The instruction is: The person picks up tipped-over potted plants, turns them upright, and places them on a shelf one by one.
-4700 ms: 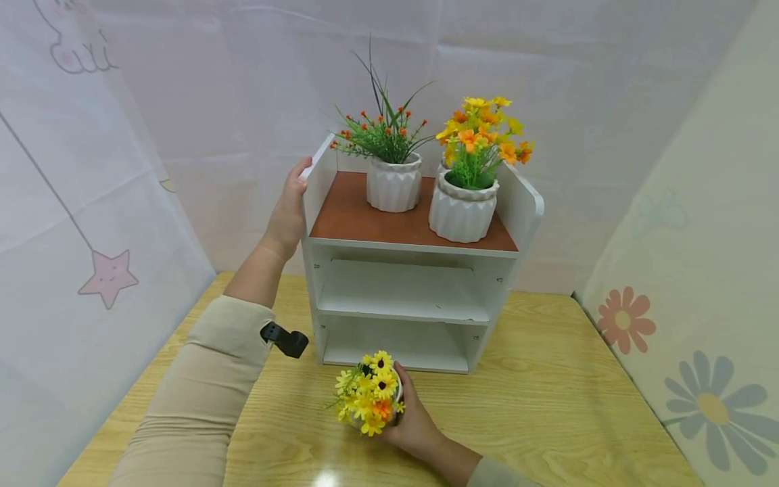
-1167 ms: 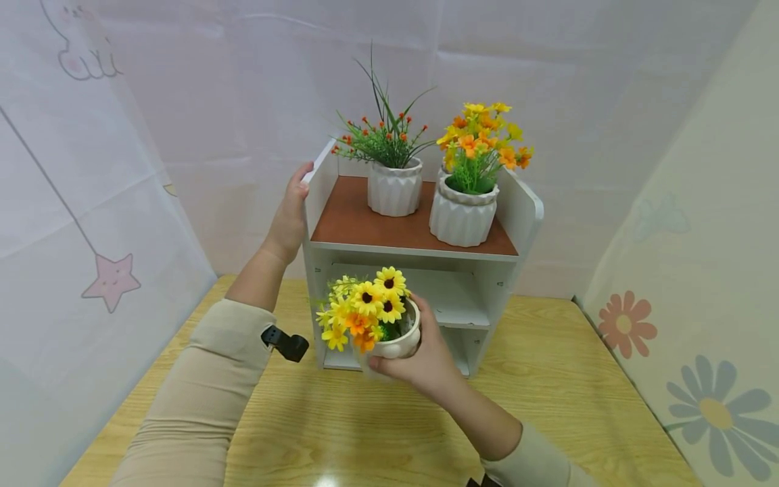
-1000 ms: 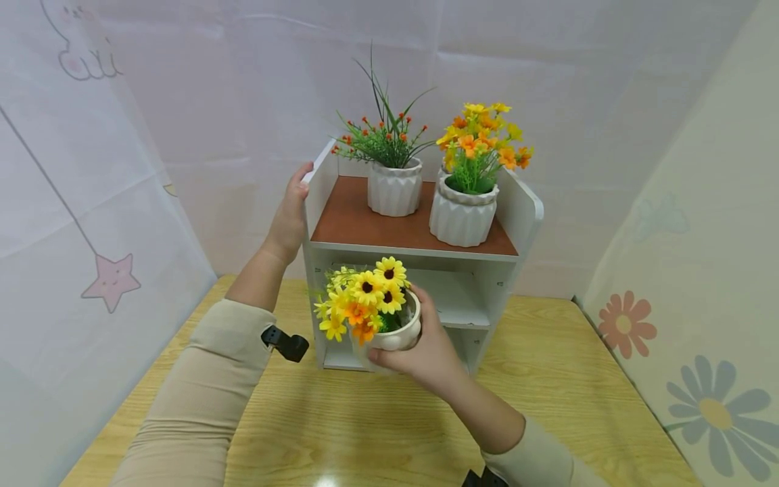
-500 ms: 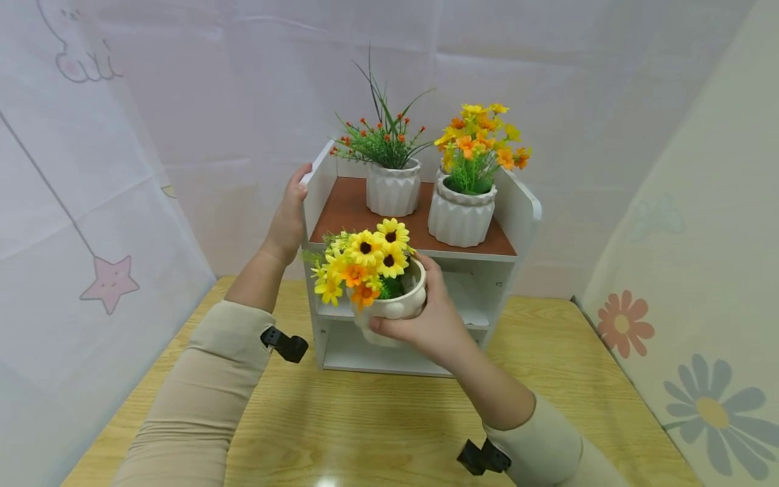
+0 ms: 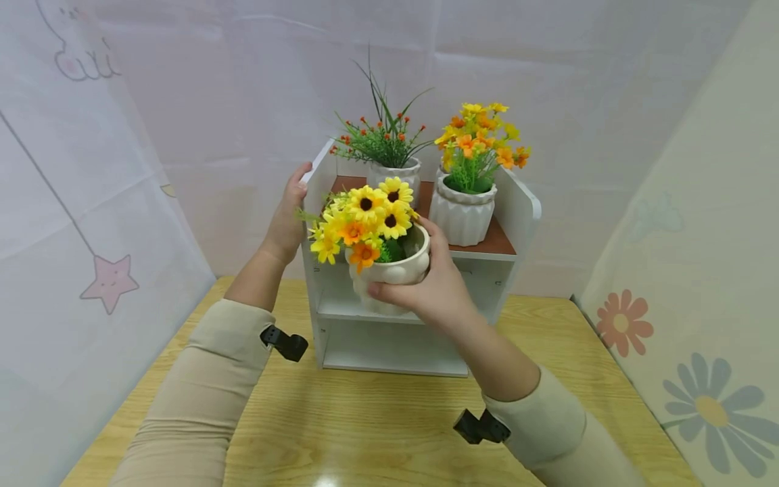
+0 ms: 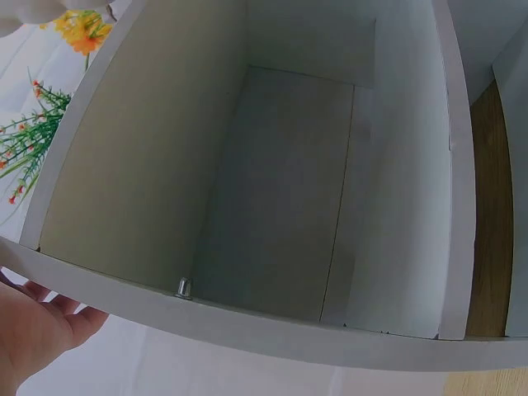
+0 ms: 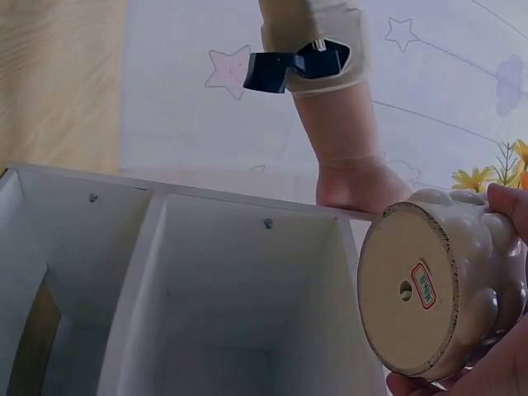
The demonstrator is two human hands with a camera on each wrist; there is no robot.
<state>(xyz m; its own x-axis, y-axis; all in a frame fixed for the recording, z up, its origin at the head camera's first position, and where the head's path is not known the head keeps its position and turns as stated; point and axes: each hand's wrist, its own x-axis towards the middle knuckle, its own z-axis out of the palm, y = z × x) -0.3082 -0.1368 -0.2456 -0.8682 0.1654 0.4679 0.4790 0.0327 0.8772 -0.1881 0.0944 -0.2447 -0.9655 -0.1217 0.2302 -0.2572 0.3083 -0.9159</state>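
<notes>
My right hand [image 5: 447,291] grips a cream flowerpot [image 5: 392,276] with bulging sides, thumb on its near side and fingers round the right. Yellow and orange artificial flowers [image 5: 365,216] lean left out of it. In the head view the pot overlaps the front of the upper shelves; its underside [image 7: 408,289], with a hole and a red-bordered sticker, faces the right wrist camera. With my left hand [image 5: 286,220] I hold the upper left side panel of the white shelf unit [image 5: 395,348]. In the left wrist view several fingers [image 6: 74,318] show beyond the panel's edge.
On the unit's reddish-brown top board [image 5: 502,245] stand a white pot [image 5: 403,174] with grass and red buds, and a white pot [image 5: 464,220] with orange and yellow flowers. Another pot is mostly hidden behind that one. The wooden table [image 5: 365,426] bears the unit.
My right hand has raised the flowerpot from low in front of the unit to the height of the top board's front edge. My left hand has stayed on the side panel.
</notes>
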